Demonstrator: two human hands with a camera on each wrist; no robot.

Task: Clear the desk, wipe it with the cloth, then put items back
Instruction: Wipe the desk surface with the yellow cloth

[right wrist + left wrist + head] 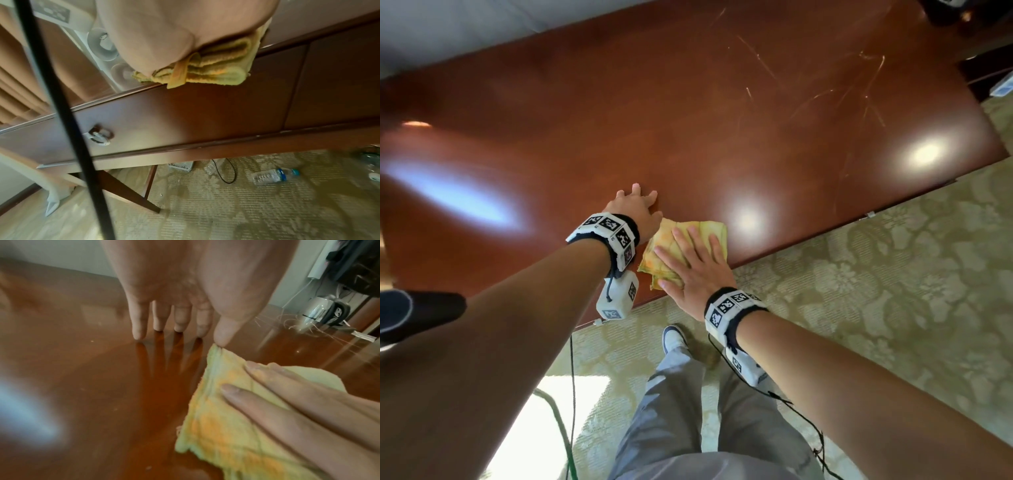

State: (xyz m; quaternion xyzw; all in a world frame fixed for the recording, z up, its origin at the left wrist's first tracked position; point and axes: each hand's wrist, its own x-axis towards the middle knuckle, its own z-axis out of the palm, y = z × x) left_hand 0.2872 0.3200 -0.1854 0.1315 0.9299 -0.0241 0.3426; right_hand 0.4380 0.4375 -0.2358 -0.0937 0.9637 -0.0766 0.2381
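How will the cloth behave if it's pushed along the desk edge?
The cloth is probably floppy: folded in soft layers, one strip drooping over the desk edge. Under the flat right hand it should slide easily on the glossy top. Unpinned, it would likely bunch or unfold.

The glossy reddish-brown wooden tabletop (722, 113) carries a folded yellow-and-orange terry cloth (690, 236) at its near edge, one corner overhanging. Beneath it, a clear plastic water bottle (275, 176) lies on the pale green patterned carpet floor (876, 274).
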